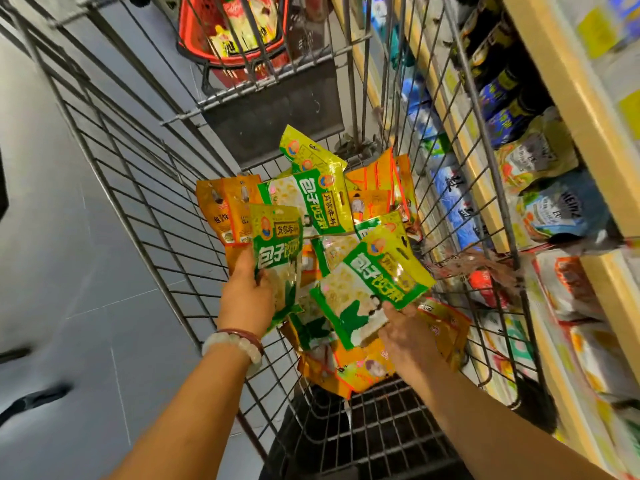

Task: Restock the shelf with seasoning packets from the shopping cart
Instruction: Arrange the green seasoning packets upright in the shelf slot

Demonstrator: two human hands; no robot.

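Left hand: the left hand [247, 292] is down inside the shopping cart [145, 209], thumb and fingers pinching the near end of a green packet [277, 251] that stands roughly upright.
Right hand: the right hand [408, 332] grips the near corner of a second green packet [372, 282], which lies tilted, its top pointing far and right.
Stock left in cart: a loose heap of seasoning packets [311, 202], green and orange mixed, fills the cart's far end under and beyond both hands.
Shelf: the shelf [568, 109] runs along the right side, just outside the cart's right wire wall, with pouches and dark bottles already on it.
Key relation: the shelf lies to the right of both hands, so the right hand is nearer to it; the packets' long axes run near-to-far.
Judged next move: lift both packets clear over the right wall.
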